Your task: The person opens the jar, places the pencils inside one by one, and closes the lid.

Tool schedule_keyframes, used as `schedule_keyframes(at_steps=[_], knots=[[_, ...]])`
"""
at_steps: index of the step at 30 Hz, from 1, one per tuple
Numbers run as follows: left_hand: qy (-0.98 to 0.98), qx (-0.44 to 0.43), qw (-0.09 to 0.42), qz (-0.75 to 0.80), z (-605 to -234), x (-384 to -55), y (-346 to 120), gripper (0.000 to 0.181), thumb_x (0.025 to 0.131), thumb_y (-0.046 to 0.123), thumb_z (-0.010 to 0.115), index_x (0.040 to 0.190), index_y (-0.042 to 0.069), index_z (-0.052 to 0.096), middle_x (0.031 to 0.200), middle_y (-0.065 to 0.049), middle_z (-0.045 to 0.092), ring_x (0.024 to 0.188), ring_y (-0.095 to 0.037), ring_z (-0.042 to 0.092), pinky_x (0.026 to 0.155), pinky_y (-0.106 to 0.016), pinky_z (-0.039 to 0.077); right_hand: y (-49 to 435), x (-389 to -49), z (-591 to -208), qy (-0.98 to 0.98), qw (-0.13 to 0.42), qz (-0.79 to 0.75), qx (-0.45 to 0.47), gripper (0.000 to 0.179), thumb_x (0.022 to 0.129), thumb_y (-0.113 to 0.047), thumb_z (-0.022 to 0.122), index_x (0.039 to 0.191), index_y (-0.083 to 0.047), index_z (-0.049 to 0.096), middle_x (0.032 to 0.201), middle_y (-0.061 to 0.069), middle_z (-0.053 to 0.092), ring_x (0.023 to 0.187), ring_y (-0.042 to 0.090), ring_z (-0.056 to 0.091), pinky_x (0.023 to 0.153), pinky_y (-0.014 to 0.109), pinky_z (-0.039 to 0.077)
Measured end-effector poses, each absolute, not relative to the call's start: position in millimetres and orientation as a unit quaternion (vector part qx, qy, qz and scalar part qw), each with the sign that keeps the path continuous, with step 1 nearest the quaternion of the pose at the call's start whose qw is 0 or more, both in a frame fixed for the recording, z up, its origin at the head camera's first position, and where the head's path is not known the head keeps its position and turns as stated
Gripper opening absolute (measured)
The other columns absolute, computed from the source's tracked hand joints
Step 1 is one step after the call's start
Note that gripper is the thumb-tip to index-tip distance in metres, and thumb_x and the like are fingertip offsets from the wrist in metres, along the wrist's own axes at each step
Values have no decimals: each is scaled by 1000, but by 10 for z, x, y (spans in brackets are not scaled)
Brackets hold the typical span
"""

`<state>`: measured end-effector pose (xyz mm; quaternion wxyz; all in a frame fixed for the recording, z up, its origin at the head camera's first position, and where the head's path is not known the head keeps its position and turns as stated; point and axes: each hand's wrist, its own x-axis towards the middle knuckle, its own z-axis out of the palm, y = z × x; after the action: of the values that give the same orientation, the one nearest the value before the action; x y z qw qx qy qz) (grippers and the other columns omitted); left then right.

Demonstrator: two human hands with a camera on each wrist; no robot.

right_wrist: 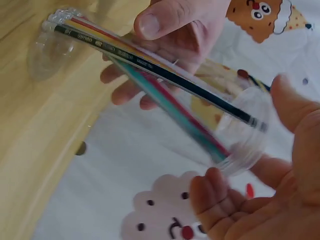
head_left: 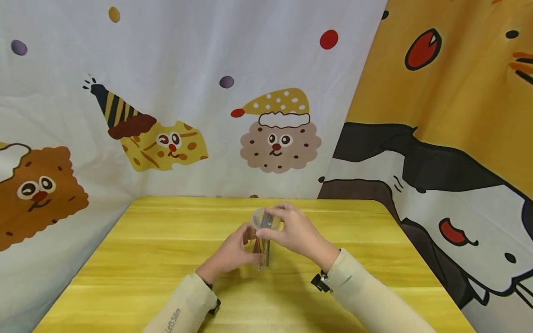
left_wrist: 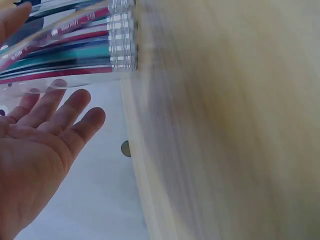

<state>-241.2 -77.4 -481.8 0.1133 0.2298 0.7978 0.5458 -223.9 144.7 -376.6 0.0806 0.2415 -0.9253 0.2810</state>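
A clear plastic pencil cup [head_left: 260, 265] stands near the middle of the table, with several pencils [right_wrist: 165, 82] in dark green, teal, red and yellow inside. My right hand [head_left: 295, 231] has its thumb and fingers around the rim at the top. Lower down, my left hand [head_left: 233, 252] is spread beside the cup, thumb in front and fingers behind. Seen from the left wrist, the fingers [left_wrist: 75, 107] are nearly straight and just off the cup's side. The ridged base of the cup [left_wrist: 123, 37] is close to the tabletop.
The yellow wood-grain table [head_left: 145, 259] ends at a back edge a little beyond the cup. Behind it hangs a white curtain [head_left: 187, 60] with cartoon figures, and an orange printed cloth [head_left: 383, 88] hangs at the right.
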Motion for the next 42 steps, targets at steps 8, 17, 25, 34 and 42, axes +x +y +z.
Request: schedule_keyframes(at_steps=[8,17,25,34,42], knots=[[800,247,88,540,-4849,-2383,-742,90,90,45,87,163,41,34,159,10,54,150,-25,51,119,-62,44,1432,-2163,-3647,-938,91,215,255,63,94,-54,79,141,-12,71,129,9,67,105,23,65,86,40,60],[801,258,106,530,-4852,-2394,-752,81,88,45,89,156,44,44,151,16,59,142,-18,57,115,-54,50,1569,-2507,-3531,-866,-106,305,381,63,95,-32,84,152,-19,60,162,3,54,146,28,55,119,54,48],[798,251,106,538,-4825,-2385,-744,81,90,38,89,157,45,44,149,15,61,137,-18,59,111,-52,51,1539,-2517,-3579,-875,-73,297,374,58,92,-35,87,146,-21,68,161,5,56,150,30,52,117,50,50],[801,246,101,537,-4822,-2361,-753,74,91,37,88,154,41,48,140,9,66,126,-19,60,102,-46,52,1386,-2388,-3703,-894,38,273,354,54,91,-42,87,137,-17,74,141,6,71,129,27,68,100,40,61],[799,250,112,536,-4799,-2371,-755,75,90,43,88,153,41,49,129,0,69,117,-18,63,94,-43,53,1584,-2562,-3660,-851,-74,330,402,51,99,-37,78,146,-23,67,163,4,53,151,31,50,119,57,46]])
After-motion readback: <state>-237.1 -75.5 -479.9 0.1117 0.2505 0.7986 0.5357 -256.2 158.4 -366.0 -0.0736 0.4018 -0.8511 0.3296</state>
